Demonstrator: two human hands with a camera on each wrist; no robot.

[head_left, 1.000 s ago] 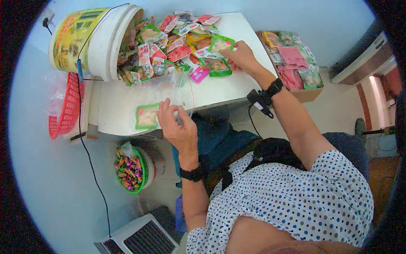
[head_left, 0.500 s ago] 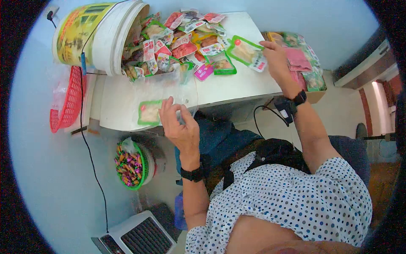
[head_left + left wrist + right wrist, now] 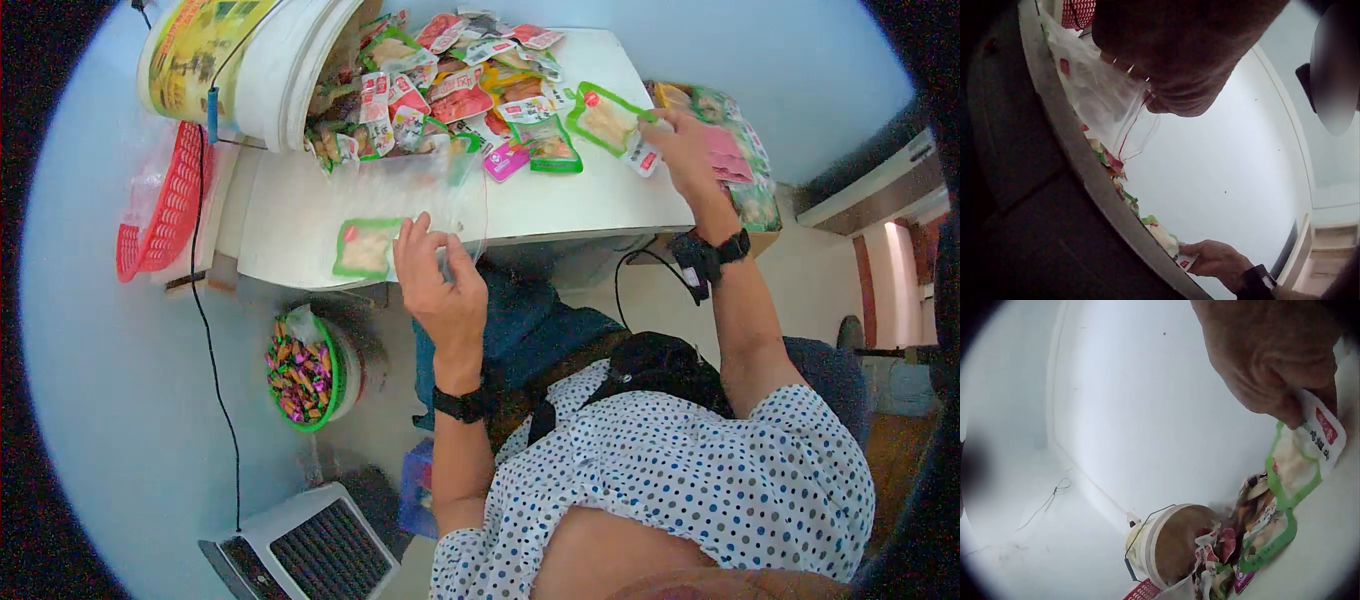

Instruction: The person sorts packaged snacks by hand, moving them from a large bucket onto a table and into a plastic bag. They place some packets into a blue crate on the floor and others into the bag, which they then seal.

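My right hand (image 3: 682, 140) pinches a green-edged snack packet (image 3: 612, 123) by its corner, lifted a little above the white table (image 3: 590, 195); the right wrist view shows the same packet (image 3: 1300, 459) hanging from my fingers. My left hand (image 3: 432, 275) holds the near edge of a clear plastic bag (image 3: 410, 195) lying on the table, with another green-edged packet (image 3: 365, 248) inside it. In the left wrist view the clear bag (image 3: 1100, 94) hangs from my fingers (image 3: 1147, 100). A heap of snack packets (image 3: 450, 90) spills from a tipped white bucket (image 3: 250, 60).
A cardboard box (image 3: 735, 160) of sorted packets stands off the table's right end. A red basket (image 3: 165, 210) lies at the left. Below the table are a green bowl of wrapped sweets (image 3: 300, 375) and a white heater-like box (image 3: 300, 545). A black cable (image 3: 215, 340) runs down.
My right hand picked a green-edged packet out of the heap and carried it right, toward the cardboard box. The left hand stays on the clear bag.
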